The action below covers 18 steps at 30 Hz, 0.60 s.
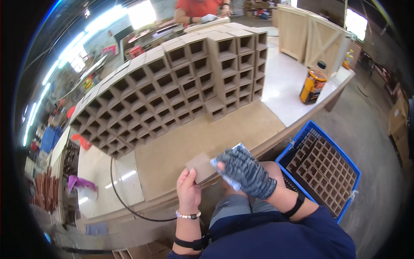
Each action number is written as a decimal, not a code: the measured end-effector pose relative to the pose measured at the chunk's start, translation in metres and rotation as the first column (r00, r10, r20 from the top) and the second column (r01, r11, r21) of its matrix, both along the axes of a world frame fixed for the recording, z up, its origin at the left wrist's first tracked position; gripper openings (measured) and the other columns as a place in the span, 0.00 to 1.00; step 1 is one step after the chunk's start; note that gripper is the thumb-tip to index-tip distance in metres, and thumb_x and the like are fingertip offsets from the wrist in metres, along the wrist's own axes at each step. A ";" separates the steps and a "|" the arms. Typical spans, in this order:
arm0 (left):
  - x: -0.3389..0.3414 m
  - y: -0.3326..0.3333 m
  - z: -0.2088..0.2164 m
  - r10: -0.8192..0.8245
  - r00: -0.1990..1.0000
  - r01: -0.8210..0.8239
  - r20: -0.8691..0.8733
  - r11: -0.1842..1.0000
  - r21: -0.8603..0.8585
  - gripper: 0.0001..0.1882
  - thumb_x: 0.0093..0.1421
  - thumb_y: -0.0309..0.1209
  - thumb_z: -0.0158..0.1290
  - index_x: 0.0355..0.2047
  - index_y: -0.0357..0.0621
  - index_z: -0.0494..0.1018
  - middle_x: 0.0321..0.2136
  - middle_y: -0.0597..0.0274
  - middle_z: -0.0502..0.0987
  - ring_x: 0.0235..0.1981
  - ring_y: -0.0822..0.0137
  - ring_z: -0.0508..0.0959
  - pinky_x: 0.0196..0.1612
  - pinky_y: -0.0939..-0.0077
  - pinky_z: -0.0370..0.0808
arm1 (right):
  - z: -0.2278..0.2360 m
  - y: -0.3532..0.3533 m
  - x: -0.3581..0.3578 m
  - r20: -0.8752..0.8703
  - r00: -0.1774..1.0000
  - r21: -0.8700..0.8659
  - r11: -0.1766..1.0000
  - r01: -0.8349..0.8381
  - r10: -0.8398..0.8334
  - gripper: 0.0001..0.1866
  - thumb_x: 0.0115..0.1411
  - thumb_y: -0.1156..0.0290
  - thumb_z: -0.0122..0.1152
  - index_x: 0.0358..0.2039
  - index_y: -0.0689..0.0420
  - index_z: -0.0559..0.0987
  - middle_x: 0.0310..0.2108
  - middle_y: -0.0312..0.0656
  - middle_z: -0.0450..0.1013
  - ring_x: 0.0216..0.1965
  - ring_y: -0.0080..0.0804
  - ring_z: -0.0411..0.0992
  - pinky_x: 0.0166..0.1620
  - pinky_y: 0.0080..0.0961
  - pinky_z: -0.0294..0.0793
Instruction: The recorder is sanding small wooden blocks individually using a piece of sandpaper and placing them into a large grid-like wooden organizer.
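My left hand, bare with a beaded bracelet at the wrist, pinches the near left edge of a brown square piece. One flat face of the piece shows; I cannot tell whether it is hollow like the stacked boxes. In a grey knitted fingerless glove, my right hand is closed round a white and blue cloth at the piece's right edge. Both hands are above my lap, by the table's front edge. Beyond them stands a wide stack of brown open-ended square boxes, several rows high.
The stack stands on a tan board on the white table. A dark-capped bottle is at the right. Right of my legs, a blue crate holds more boxes. A black cable hangs over the table's front. Another person works behind the stack.
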<state>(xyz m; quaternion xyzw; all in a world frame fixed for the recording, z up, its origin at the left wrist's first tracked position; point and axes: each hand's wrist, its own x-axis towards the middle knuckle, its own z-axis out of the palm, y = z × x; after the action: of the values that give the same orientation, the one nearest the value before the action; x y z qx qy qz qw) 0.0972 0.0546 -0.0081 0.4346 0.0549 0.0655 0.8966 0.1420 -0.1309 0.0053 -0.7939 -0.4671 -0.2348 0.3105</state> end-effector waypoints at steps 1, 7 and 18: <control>-0.003 0.002 0.002 0.025 1.000 -0.025 -0.004 1.000 0.000 0.12 0.57 0.27 0.43 0.39 0.33 0.66 0.36 0.58 0.72 0.37 0.70 0.72 0.43 0.77 0.67 | 0.009 0.002 -0.012 0.075 0.997 -0.157 0.988 0.015 -0.004 0.21 0.50 0.68 0.49 0.47 0.50 0.66 0.48 0.40 0.64 0.49 0.40 0.61 0.53 0.38 0.55; -0.014 0.003 0.006 -0.241 0.968 0.241 -0.073 0.970 0.001 0.12 0.58 0.29 0.42 0.39 0.33 0.67 0.33 0.59 0.73 0.34 0.72 0.73 0.40 0.78 0.69 | 0.003 -0.004 0.024 0.084 0.996 -0.133 0.991 0.019 -0.008 0.24 0.47 0.70 0.54 0.47 0.48 0.65 0.43 0.41 0.66 0.45 0.40 0.64 0.51 0.41 0.59; -0.020 -0.003 0.020 -0.280 0.959 0.282 -0.038 0.956 0.074 0.12 0.58 0.30 0.43 0.37 0.35 0.68 0.32 0.62 0.74 0.33 0.75 0.72 0.39 0.81 0.68 | 0.016 -0.009 0.023 0.166 0.965 -0.264 0.934 0.243 -0.204 0.23 0.47 0.71 0.53 0.47 0.51 0.65 0.43 0.41 0.65 0.46 0.39 0.63 0.49 0.39 0.60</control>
<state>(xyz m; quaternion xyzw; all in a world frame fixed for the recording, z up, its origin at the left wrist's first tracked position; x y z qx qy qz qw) 0.0769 0.0519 0.0116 0.4737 0.0019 -0.0663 0.8782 0.1650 -0.1394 0.0210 -0.8601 -0.4223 -0.2533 0.1330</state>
